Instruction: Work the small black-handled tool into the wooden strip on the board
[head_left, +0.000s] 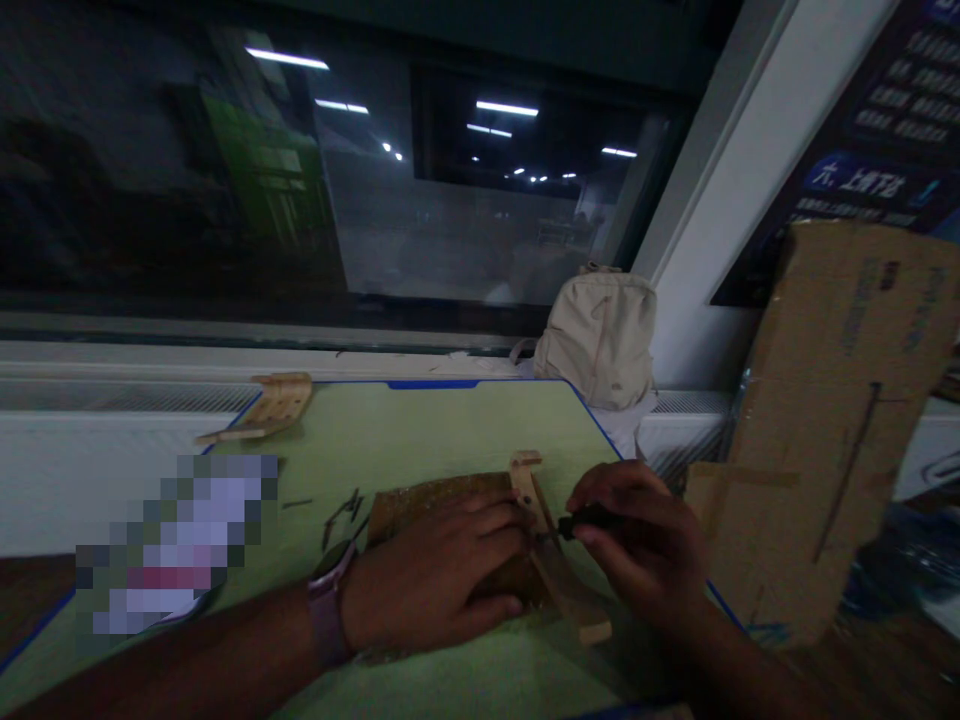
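Observation:
My left hand (pixel 442 565) lies palm down over a brown flat piece (pixel 442 488) with a rough, shiny edge. Its fingers are stretched out and the fingertips touch the side of a pale wooden bar (pixel 574 595). This bar has dark holes and an upturned end, and stands across the piece's right edge. In my right hand (pixel 649 540), thumb and fingers close round a small black tool (pixel 592 518). The tool points left toward the bar's side; its exact kind and whether its tip touches cannot be made out.
Several dark, thin screws or pins (pixel 343 512) lie on the pale green table (pixel 420 420). A similar curved wooden part (pixel 274 405) rests at the far left corner. Left of my arm is a blurred-out item (pixel 187 545). A beige backpack (pixel 600 335) and cardboard (pixel 840 420) stand beyond.

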